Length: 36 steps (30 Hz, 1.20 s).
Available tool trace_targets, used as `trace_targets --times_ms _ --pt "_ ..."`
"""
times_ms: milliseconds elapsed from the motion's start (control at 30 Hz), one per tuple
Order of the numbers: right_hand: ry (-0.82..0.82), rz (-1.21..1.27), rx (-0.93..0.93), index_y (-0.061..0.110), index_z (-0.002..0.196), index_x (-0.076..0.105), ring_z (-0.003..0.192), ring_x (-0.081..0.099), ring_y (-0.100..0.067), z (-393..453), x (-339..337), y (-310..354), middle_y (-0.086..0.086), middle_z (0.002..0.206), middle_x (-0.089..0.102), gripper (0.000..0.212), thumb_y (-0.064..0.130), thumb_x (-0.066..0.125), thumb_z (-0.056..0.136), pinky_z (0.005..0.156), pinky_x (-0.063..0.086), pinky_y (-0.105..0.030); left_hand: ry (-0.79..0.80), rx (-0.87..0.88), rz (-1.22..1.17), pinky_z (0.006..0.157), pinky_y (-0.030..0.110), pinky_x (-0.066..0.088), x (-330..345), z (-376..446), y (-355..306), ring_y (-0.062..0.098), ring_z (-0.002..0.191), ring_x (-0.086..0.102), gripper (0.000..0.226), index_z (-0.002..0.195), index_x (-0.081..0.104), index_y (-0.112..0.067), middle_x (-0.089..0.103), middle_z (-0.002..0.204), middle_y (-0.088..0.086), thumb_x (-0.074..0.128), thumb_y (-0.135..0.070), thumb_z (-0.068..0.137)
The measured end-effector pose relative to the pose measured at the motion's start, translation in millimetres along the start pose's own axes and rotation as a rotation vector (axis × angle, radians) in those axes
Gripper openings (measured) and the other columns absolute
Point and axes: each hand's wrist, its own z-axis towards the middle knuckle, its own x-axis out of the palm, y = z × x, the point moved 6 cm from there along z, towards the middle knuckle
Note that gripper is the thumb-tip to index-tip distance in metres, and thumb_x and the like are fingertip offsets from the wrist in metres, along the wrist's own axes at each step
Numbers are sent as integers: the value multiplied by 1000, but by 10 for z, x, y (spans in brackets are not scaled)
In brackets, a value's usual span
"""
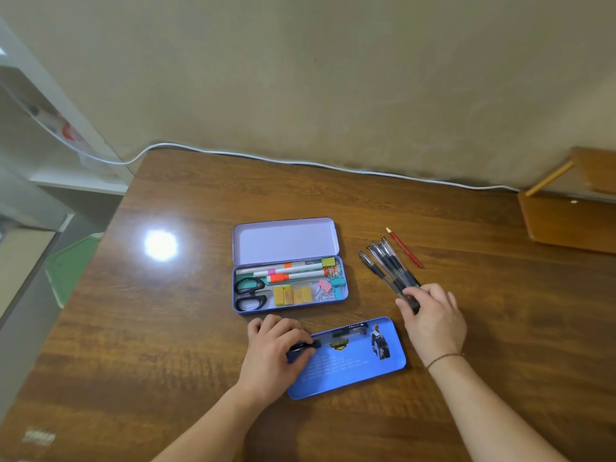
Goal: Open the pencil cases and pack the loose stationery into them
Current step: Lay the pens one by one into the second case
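A purple tin pencil case (286, 241) lies open mid-table, holding markers, scissors, erasers and binder clips. Nearer me lies a blue tin case (353, 371) with a printed figure, lid down, and a black pen (346, 333) resting across its top. My left hand (276, 348) holds the left end of that pen on the blue case. To the right, my right hand (433, 315) grips the near ends of a fanned bunch of several black pens (386, 265). A red pencil (405, 248) lies loose just beyond them.
The brown wooden table (186, 328) runs to a beige wall, with a white cable (300, 161) along its back edge. A wooden chair (573, 215) stands at the far right. White shelving (50, 128) and a green object sit past the left edge.
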Motion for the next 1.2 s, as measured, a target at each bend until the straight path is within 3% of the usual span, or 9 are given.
trace_targets --times_ms 133,367,433,533,600,700,933,1033,1200 --pt "32 -105 -129 26 95 70 79 43 -11 32 14 103 10 86 52 18 38 70 82 56 32 -25 15 -15 2 88 40 36 3 6 7 7 94 49 14 90 68 -35 62 99 -23 76 -40 80" --pt "107 -103 -4 31 98 66 86 43 -8 95 12 169 12 93 53 16 42 62 87 51 31 -22 23 -11 2 87 43 38 -2 7 -10 8 94 50 14 92 68 -36 61 101 -23 74 -40 81" --pt "68 31 57 32 91 65 82 48 -9 53 -97 155 14 89 55 9 40 61 88 50 33 -21 23 -2 -1 86 43 39 -22 13 -31 8 96 50 15 95 67 -37 60 103 -22 74 -40 81" --pt "82 518 229 33 81 63 72 60 -6 -184 -222 111 10 72 63 6 34 64 87 57 43 -20 7 8 -21 86 44 39 -61 25 -70 9 98 52 17 98 66 -39 58 107 -20 70 -41 81" --pt "195 770 359 29 79 67 64 63 -4 -450 -202 146 7 67 67 8 31 66 86 58 45 -16 -5 16 -26 87 45 39 -88 27 -96 9 99 52 20 100 66 -38 58 107 -20 67 -45 81" --pt "440 1017 539 21 72 70 44 51 -7 -908 -37 300 0 61 64 17 25 65 87 40 33 -14 -61 63 -20 89 44 34 -139 -20 -141 12 104 50 30 104 66 -34 59 110 -18 68 -51 79" --pt "596 1207 758 12 76 69 38 34 -11 -1370 219 685 -2 55 51 12 20 70 84 37 19 -15 -89 362 -23 82 42 29 -89 -221 -570 13 94 50 28 92 69 -31 65 93 -19 65 -58 85" --pt "528 1230 766 4 83 67 39 33 -10 -1368 191 724 -1 52 46 11 14 70 84 34 22 -16 -120 323 -56 81 46 31 -65 -313 -610 12 93 50 22 93 71 -31 66 92 -21 74 -46 77" --pt "437 1234 698 6 85 68 43 43 -6 -1409 182 771 -1 54 55 9 15 71 84 38 32 -16 -146 206 -102 82 39 29 -46 -329 -615 10 87 52 29 90 72 -31 68 89 -23 75 -57 77"
